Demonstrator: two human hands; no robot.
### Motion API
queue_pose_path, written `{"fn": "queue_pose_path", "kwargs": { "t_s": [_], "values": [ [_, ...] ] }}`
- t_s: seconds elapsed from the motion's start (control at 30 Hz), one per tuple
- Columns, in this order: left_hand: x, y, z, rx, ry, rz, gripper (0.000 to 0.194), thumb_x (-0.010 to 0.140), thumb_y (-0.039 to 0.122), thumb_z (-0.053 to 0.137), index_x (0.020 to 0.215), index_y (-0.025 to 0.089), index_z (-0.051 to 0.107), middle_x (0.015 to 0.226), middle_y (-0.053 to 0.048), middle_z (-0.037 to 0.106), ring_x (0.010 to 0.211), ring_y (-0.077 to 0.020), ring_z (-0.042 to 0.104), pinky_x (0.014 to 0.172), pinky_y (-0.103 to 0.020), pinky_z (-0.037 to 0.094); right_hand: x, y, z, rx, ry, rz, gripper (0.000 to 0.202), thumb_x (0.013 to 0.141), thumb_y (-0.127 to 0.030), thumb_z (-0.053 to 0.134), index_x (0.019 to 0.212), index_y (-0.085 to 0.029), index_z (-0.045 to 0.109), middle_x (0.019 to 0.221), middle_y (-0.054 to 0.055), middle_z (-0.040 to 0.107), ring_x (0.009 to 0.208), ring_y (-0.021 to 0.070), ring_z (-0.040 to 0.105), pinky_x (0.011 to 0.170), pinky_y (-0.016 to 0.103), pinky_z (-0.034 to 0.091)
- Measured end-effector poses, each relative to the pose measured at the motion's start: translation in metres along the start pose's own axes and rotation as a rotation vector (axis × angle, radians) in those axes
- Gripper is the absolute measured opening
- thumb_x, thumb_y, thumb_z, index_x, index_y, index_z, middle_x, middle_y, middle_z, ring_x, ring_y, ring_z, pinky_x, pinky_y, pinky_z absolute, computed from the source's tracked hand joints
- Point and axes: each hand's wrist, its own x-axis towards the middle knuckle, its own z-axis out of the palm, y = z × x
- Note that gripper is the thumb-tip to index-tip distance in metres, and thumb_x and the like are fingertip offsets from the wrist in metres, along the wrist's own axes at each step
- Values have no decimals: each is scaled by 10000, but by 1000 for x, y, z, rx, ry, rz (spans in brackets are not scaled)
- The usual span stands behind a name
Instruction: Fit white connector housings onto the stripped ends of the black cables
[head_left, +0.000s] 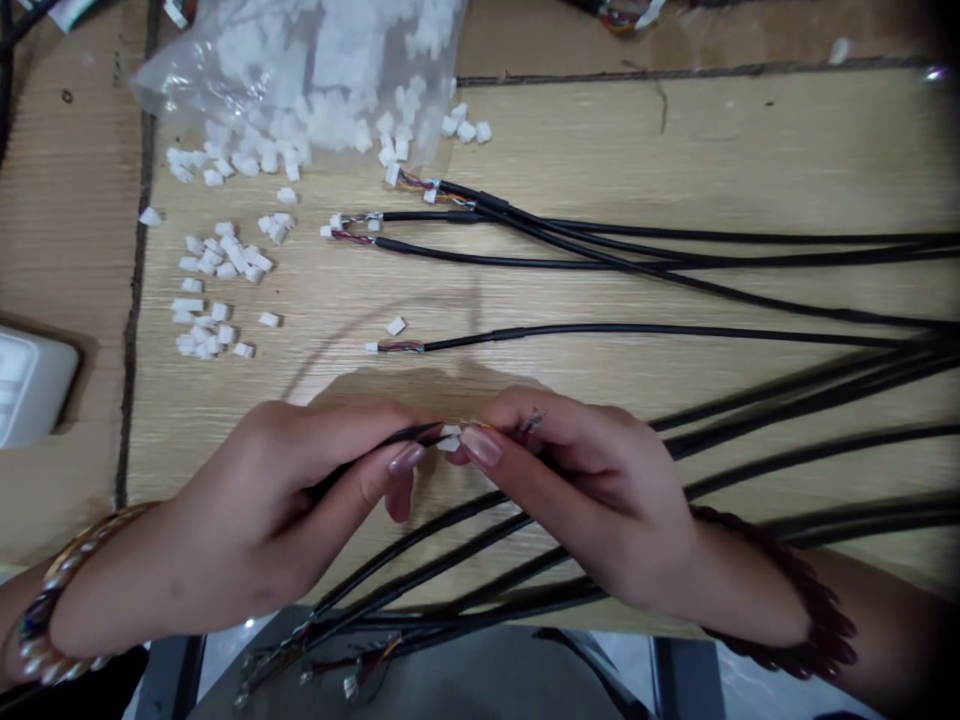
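Observation:
My left hand (300, 490) pinches thin black wires (415, 433) between thumb and forefinger. A small white connector (450, 438) sits between the fingertips of both hands. My right hand (592, 480) is closed at the connector's right side, its thumb and forefinger on thin coloured wires (478, 424). More loose wire ends (534, 422) stick out behind the right thumb. Just above the hands lies a black cable (570, 329) with a white connector (372, 348) on its end, and beside that a loose white housing (396, 325).
A clear plastic bag (337, 70) of white housings lies at the top left. Small piles of housings (225, 255) spread below it. More connectored cables (675, 235) run off to the right. Other cables (420, 565) cross under my hands to the table's front edge.

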Motion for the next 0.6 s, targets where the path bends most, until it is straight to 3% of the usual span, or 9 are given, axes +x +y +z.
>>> {"fn": "queue_pose_path", "kwargs": {
  "t_s": [0.33,0.6],
  "values": [
    [-3,2,1,-15,15,-50,172,1063,253,545,958,283,678,812,90,718,697,-72,691,597,-136,514,-4,6,3,112,8,65,89,993,-271,676,994,-183,669,779,-4,690,646,95,593,533,210,450],
    [-5,1,0,24,33,-16,167,1065,251,546,951,270,666,819,95,732,693,-63,703,595,-123,515,-1,3,-2,-42,-24,-45,102,1002,-149,643,943,-187,718,826,-16,720,678,68,592,601,167,473]
  ]
}}
